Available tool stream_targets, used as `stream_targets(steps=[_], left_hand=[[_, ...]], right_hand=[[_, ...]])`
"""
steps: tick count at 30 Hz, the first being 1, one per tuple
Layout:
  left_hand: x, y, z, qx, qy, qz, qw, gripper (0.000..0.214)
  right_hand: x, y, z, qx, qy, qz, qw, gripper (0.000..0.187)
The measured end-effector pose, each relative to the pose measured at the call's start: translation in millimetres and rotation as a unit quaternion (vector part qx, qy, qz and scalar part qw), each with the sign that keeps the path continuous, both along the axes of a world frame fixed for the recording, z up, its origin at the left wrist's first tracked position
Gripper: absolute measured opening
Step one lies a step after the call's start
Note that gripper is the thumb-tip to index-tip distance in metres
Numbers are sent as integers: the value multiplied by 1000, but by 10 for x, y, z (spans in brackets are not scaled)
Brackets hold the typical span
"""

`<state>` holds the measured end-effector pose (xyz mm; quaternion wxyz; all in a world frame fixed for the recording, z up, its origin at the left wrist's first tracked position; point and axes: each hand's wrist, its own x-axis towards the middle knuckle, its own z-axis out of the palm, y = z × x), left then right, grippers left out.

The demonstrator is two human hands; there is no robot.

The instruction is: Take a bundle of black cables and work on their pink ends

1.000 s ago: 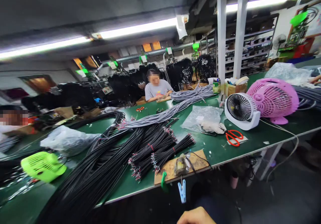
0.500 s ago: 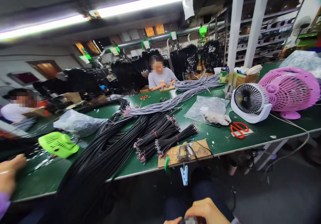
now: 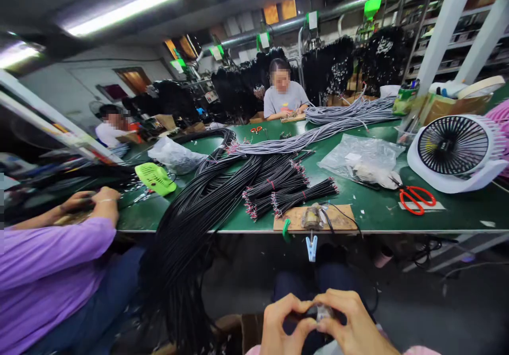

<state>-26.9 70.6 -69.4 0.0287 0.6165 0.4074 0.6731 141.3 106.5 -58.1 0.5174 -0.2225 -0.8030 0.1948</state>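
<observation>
Pinching a small pale object (image 3: 323, 312), too blurred to name, between thumbs and fingertips of left hand (image 3: 278, 320) and right hand (image 3: 353, 317), close together over the lap (image 3: 292, 283), likely for steadiness. Outward, at twelve o'clock, to a wooden board (image 3: 294, 217) along the table (image 3: 379, 218) edge, presumably for easy reach; at eleven, to black cable bundles (image 3: 306, 196), red-banded seemingly against scattering; past one, to red scissors (image 3: 431, 200), handles nearward, perhaps for pickup.

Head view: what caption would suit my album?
Left hand and right hand hold a small object before a green table spread with black cables.
</observation>
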Motion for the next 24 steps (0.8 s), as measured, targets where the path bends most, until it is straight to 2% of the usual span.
stream_targets(steps=[5,11,13,16,20,22,24], left_hand=[[-9,66,69,-52,27,-47,997,36],[-2,13,317,-66,117,-89,987,18],[4,3,389,-64,133,-102,984,17],[-10,35,447,-63,104,-125,985,24],[-122,176,388,-78,19,-114,990,37],[-204,284,290,-92,-28,-101,990,43],[-268,390,163,-115,-71,-95,986,51]], right_hand=[[-39,23,8,40,-14,-1,999,15],[55,-87,218,-24,-86,-11,996,16],[88,-91,249,-34,-91,10,995,18],[126,-23,206,-80,-50,82,992,28],[233,158,159,-164,33,143,975,50],[342,259,239,-151,96,129,975,55],[485,385,406,-118,160,96,975,58]])
